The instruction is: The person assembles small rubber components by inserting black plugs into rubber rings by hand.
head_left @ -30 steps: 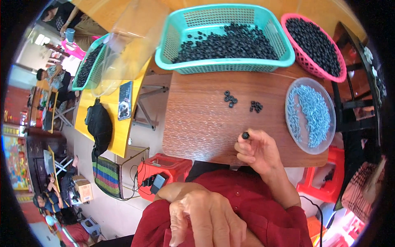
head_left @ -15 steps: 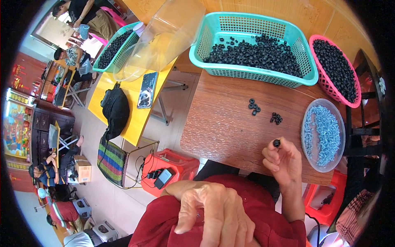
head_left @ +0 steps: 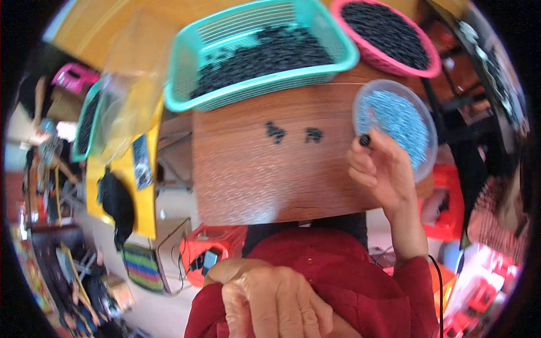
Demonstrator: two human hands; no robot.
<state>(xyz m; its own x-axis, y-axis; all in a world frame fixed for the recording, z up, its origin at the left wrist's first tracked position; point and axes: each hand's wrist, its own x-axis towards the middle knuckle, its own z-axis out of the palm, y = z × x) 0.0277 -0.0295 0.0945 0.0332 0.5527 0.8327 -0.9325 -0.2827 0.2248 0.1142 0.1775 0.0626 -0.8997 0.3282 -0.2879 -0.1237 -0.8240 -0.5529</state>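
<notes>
My right hand is closed in a pinch, with a small round black bead at its fingertips. It is raised above the wooden table, over the near left rim of a round clear tub of light blue beads. Low in the picture, my left hand is held in front of my red shirt, back up. Its fingers stretch downward with the thumb apart; the tips are cut off and I see nothing in it. Two small groups of black beads, one on the left and one on the right, lie on the table.
At the table's far edge stand a turquoise basket and a pink basket, both of black beads. A yellow table on the left bears a black bag and a phone. Red stools stand beside me. Motion blurs the view.
The view has swung, so the table and baskets appear further left and higher. My right hand, still pinching the bead, is now over the blue beads' tub rim. My left hand stays at my chest.
</notes>
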